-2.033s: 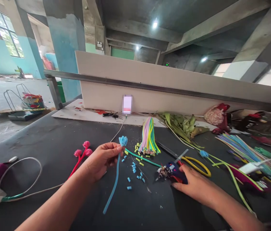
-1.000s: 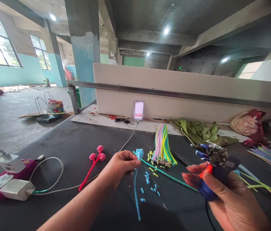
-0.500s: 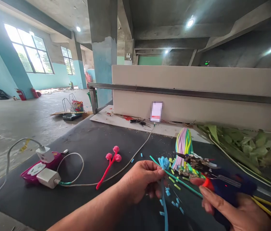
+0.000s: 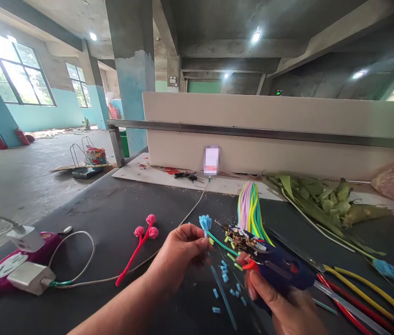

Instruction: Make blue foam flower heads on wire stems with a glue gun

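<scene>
My left hand [image 4: 179, 251] pinches a light-blue pipe-cleaner flower [image 4: 205, 223] just below its tufted head, which points up. In my right hand [image 4: 281, 302] is a dark-blue hot glue gun [image 4: 288, 270] with an orange trigger. Its nozzle end is caked in brown residue and points left at the flower, with a small gap between. Beneath the hands lie short blue cut pieces [image 4: 224, 270] and a longer blue strip [image 4: 223, 298]. Behind the gun rests a bundle of purple, yellow and green pipe cleaners [image 4: 251, 207].
A pink three-headed pipe-cleaner sprig [image 4: 136, 253] lies left of my hands. Further left sit a purple power strip [image 4: 32, 253] with chargers and a cable. Yellow-handled scissors [image 4: 357, 284] and green leaves [image 4: 322, 195] are at right. A phone [image 4: 211, 160] leans against the back board.
The view has swung right, bringing the scissors into sight. The glue gun's nozzle has come closer to the blue flower, which my left hand now holds more upright.
</scene>
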Demonstrator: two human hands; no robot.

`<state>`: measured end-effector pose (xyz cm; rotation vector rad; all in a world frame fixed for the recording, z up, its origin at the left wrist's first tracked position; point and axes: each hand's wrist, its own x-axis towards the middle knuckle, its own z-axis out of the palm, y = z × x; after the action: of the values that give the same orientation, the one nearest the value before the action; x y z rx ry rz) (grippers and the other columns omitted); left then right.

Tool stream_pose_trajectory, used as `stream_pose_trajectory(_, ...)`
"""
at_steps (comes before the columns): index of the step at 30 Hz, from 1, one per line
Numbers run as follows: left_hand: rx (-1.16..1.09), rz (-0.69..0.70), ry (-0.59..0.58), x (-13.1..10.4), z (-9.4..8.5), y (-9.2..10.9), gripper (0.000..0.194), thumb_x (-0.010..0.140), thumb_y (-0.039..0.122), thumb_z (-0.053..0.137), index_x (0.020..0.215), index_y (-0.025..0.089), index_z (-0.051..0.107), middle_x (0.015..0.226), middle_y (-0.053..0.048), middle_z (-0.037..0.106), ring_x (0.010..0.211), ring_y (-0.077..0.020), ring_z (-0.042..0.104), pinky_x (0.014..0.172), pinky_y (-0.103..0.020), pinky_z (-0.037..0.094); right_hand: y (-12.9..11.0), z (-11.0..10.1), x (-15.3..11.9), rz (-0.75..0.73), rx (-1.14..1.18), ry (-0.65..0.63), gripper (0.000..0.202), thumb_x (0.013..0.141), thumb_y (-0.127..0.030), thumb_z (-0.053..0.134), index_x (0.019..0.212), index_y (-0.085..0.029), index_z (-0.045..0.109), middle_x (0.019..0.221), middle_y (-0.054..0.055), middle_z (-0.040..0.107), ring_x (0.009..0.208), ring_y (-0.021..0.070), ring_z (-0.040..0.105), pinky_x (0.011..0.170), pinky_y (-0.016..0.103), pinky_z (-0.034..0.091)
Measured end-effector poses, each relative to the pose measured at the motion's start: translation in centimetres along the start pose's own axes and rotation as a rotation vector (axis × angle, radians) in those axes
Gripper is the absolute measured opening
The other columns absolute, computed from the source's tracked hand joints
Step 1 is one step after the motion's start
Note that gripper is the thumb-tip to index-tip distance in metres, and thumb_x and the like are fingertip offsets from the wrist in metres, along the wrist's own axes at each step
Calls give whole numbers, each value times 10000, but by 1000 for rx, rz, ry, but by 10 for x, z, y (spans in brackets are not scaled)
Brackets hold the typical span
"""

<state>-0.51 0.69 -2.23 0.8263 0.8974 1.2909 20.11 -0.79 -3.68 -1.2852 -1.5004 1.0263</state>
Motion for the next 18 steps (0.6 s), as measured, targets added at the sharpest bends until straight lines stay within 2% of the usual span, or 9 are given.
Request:
stream_pose_trajectory(2, 60, 35, 39, 0, 2, 2, 235, 649, 278, 724, 690, 156, 528, 521, 24, 593, 430, -82, 534, 428, -186, 389, -1, 0, 0, -16, -60, -20, 343, 734, -524, 601, 564, -233, 668, 853, 71, 704, 937, 288, 611, 817, 355, 500)
stream_pose_trajectory(4, 118, 54, 71, -1, 4, 5, 223, 650, 264, 715, 672, 162, 517, 449, 37, 561, 390, -80, 503, 404, -184, 376, -4, 0, 0, -29, -79, -23, 351, 734, -527, 600, 564, -231, 683, 946, 78, 697, 1014, 302, 582, 856, 359, 480)
stream_pose_trajectory(5, 143, 56, 83, -2, 5, 6, 217, 652, 260, 708, 666, 166, 513, 423, 42, 548, 366, -78, 482, 385, -182, 364, -5, 1, 0, -38, -54, -22, 363, 738, -524, 597, 543, -228, 671, 936, 79, 695, 984, 293, 592, 831, 351, 489)
stream_pose_trajectory(7, 172, 49, 95, -2, 5, 7, 212, 654, 262, 703, 661, 170, 512, 403, 48, 533, 336, -74, 454, 355, -179, 346, -7, 3, -1, -63, 45, -16, 342, 744, -503, 602, 549, -227, 654, 759, 60, 679, 784, 237, 621, 705, 313, 516)
stream_pose_trajectory(10, 141, 36, 71, -4, 4, 9, 229, 650, 287, 715, 673, 164, 523, 466, 38, 562, 355, -74, 473, 346, -176, 351, -11, 8, -3, -31, 141, 27, 231, 716, -464, 656, 722, -236, 685, 533, -9, 563, 506, 145, 517, 504, 246, 472)
stream_pose_trajectory(13, 43, 13, 11, -6, 3, 11, 231, 680, 313, 704, 698, 154, 538, 528, 34, 564, 392, -61, 486, 353, -159, 345, -15, 13, -5, -6, 154, 62, 268, 685, -463, 690, 795, -219, 702, 553, -10, 569, 475, 123, 482, 459, 226, 443)
stream_pose_trajectory(18, -57, -41, -64, -9, 3, 16, 220, 734, 326, 666, 718, 141, 548, 597, 24, 560, 413, -40, 478, 353, -141, 316, -16, 11, -9, 20, 154, -9, 323, 690, -480, 687, 888, -227, 722, 614, 5, 606, 514, 130, 498, 493, 234, 471)
